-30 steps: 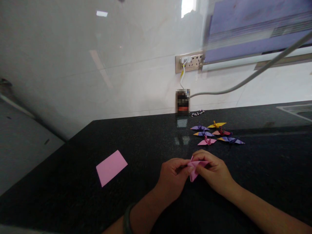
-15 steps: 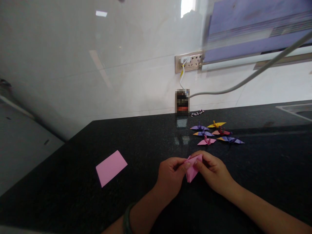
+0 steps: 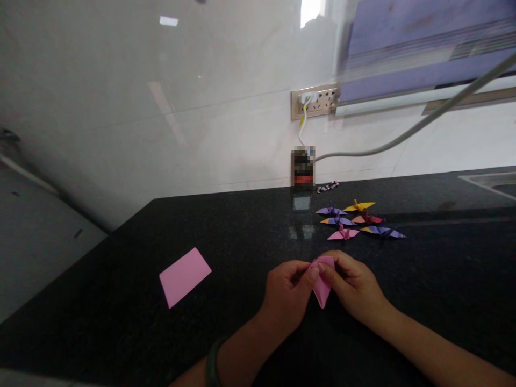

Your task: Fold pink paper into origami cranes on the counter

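Observation:
Both my hands meet over a black stone counter (image 3: 242, 242) and pinch a small folded pink paper piece (image 3: 323, 287) between them. My left hand (image 3: 288, 293) grips its left edge with thumb and fingers closed. My right hand (image 3: 355, 285) holds the right side, fingers curled over the top. The paper's pointed tip hangs down toward the counter. A dark bracelet (image 3: 210, 365) circles my left wrist.
A flat pink paper sheet (image 3: 184, 276) lies to the left. Several folded paper cranes (image 3: 358, 221) in purple, yellow, pink and red sit behind my hands. A small dark box (image 3: 303, 167) and a beaded string (image 3: 327, 187) rest by the wall under a socket strip (image 3: 314, 101).
The pink piece has been turned and folded narrower between my fingers; its point now hangs lower. My hands stayed in the same spot.

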Demonstrator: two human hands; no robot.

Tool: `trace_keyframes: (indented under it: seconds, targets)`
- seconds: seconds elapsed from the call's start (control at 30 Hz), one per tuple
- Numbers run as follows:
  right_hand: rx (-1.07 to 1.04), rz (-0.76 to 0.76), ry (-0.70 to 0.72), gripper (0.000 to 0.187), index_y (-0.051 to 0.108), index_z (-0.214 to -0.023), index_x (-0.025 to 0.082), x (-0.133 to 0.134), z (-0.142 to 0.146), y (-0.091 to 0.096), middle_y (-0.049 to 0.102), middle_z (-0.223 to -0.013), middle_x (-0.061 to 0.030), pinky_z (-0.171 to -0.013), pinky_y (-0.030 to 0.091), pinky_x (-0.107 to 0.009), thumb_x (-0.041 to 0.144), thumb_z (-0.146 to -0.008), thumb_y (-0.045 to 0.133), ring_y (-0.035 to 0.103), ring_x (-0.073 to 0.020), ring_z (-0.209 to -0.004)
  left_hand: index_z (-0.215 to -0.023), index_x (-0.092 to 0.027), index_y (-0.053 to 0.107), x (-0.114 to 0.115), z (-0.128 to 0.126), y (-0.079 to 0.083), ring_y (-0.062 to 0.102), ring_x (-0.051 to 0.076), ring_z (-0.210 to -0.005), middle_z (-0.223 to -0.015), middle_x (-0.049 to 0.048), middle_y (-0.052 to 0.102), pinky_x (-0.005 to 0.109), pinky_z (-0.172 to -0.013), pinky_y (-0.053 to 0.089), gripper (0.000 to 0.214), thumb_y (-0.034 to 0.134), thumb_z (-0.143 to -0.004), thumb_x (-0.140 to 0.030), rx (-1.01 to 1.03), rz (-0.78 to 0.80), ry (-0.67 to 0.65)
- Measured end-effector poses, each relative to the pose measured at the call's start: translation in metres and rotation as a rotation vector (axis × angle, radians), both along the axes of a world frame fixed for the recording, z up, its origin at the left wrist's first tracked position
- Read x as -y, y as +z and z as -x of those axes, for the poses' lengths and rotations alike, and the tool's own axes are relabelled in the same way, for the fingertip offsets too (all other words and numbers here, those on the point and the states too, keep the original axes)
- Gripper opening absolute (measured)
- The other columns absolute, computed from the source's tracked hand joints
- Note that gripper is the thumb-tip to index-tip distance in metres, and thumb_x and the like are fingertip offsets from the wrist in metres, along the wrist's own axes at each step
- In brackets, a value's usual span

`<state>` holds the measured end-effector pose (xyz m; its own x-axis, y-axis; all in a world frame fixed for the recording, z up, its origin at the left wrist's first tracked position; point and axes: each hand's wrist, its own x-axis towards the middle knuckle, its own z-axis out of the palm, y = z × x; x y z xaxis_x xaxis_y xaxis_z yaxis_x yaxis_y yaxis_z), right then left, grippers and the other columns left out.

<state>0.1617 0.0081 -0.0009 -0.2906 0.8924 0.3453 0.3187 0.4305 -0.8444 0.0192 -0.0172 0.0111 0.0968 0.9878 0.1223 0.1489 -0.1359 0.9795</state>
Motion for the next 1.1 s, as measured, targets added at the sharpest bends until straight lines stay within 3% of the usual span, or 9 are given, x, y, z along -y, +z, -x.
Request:
trace_keyframes:
  seconds: [0.2, 0.43, 0.53, 0.83, 1.1]
  targets:
    - [-0.023, 0.043, 0.035, 0.014, 0.051, -0.077, 0.020, 0.0003, 0.0001, 0.0010, 0.055, -0.072, -0.0015, -0.059, 0.042, -0.025, 0.027, -0.083, 0.041, 0.053, -0.0135, -0.066, -0.078, -0.014, 0.065, -0.0032, 0.0014, 0.0003, 0.057, 0.016, -0.068, -0.073, 0.0055, 0.064, 0.026, -0.063, 0.045, 0.023, 0.053, -0.074, -0.033, 0.040, 0.025, 0.026]
    - [-0.006, -0.118, -0.052, 0.011, 0.054, -0.075, 0.019, -0.0005, -0.0008, 0.0069, 0.052, -0.075, -0.0027, -0.065, 0.042, -0.026, 0.025, -0.080, 0.046, 0.051, -0.0147, -0.071, -0.096, -0.016, 0.061, -0.0063, 0.0039, 0.0000, 0.056, 0.015, -0.071, -0.079, 0.0041, 0.063, 0.026, -0.065, 0.045, 0.027, 0.054, -0.074, -0.029, 0.109, 0.065, -0.037]
    - [0.026, -0.065, -0.064, 0.014, 0.054, -0.074, 0.019, -0.0003, -0.0006, 0.0070, 0.052, -0.068, -0.0015, -0.059, 0.042, -0.025, 0.026, -0.081, 0.044, 0.050, -0.0135, -0.063, -0.095, -0.016, 0.062, -0.0067, 0.0044, 0.0024, 0.055, 0.014, -0.068, -0.076, 0.0037, 0.062, 0.024, -0.060, 0.045, 0.027, 0.049, -0.077, -0.030, 0.109, 0.084, -0.114]
    - [0.023, 0.027, -0.077, 0.019, 0.054, -0.070, 0.018, -0.0001, 0.0026, 0.0016, 0.052, -0.061, -0.0003, -0.052, 0.041, -0.022, 0.029, -0.081, 0.043, 0.049, -0.0118, -0.056, -0.074, -0.011, 0.064, -0.0084, 0.0029, -0.0033, 0.045, 0.008, -0.048, -0.053, -0.0007, 0.050, 0.021, -0.047, 0.041, 0.033, 0.046, -0.078, -0.038, 0.207, 0.218, -0.074]
    - [0.026, 0.006, -0.068, 0.023, 0.055, -0.068, 0.017, -0.0012, 0.0014, 0.0023, 0.052, -0.060, -0.0001, -0.052, 0.041, -0.022, 0.029, -0.082, 0.041, 0.048, -0.0112, -0.056, -0.081, -0.013, 0.066, -0.0083, 0.0043, -0.0029, 0.048, 0.010, -0.051, -0.059, 0.0016, 0.056, 0.021, -0.050, 0.042, 0.031, 0.050, -0.074, -0.038, 0.091, 0.186, -0.086]
